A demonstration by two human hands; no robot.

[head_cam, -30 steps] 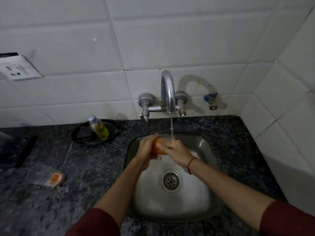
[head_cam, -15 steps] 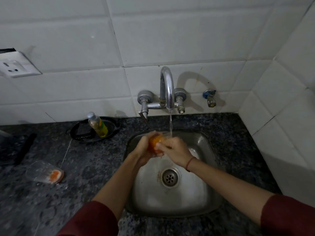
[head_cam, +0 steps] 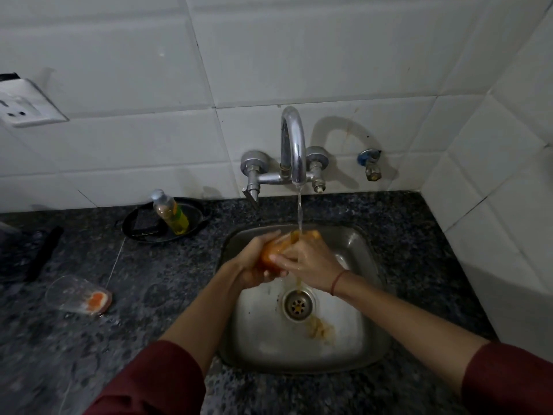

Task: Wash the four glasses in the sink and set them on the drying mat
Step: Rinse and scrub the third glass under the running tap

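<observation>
Under the tap [head_cam: 293, 151], over the sink's [head_cam: 366, 253] back edge, both hands' fingers clamp the orange-stained glass [head_cam: 270, 253], left hand [head_cam: 254, 266] cradling, right hand [head_cam: 308, 262] rubbing, and orange runoff now streaks toward the drain [head_cam: 298, 304], so rinsing is working.

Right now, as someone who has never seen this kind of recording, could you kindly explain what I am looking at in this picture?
There is no machine: the single view comes from a camera worn on a person's head, looking down at their two bare hands. The left hand and the right hand together hold a glass with an orange tint under water running from the tap, above a steel sink. Orange-tinted water runs toward the drain. On the dark stone counter to the left, another glass with orange residue lies on its side. Behind it, a black tray holds a small bottle.
</observation>
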